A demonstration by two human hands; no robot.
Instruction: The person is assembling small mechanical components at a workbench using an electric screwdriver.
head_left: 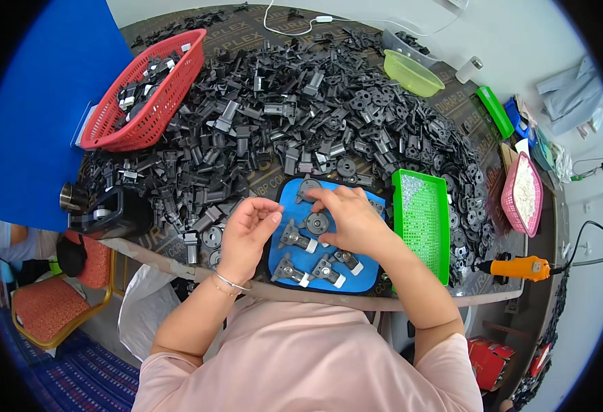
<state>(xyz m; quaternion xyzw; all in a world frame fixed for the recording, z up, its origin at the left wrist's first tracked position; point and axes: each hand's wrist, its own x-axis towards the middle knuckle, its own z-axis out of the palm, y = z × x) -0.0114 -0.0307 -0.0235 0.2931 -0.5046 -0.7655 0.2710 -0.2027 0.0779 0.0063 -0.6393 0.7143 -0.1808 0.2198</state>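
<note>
A blue mat (297,258) with a black border lies before me at the table's front edge. On it are black round-headed plastic parts: one round part (317,222) beside my right hand, another (308,190) above it. Several black parts with white ends, such as this black bracket (327,272), lie lower on the mat. My right hand (354,218) reaches over the round parts, thumb and forefinger apart, fingertips close to or touching them. Over the mat's left edge, my left hand (248,232) has curled fingers, thumb near the forefinger; anything pinched there is too small to make out.
A large heap of black plastic parts (267,110) covers the table beyond the mat. A green tray (441,237) of tiny silvery pieces stands right of it. Around are a red basket (133,134), a yellow-green bowl (411,72), a pink basket (509,199) and an orange-handled power tool (520,268).
</note>
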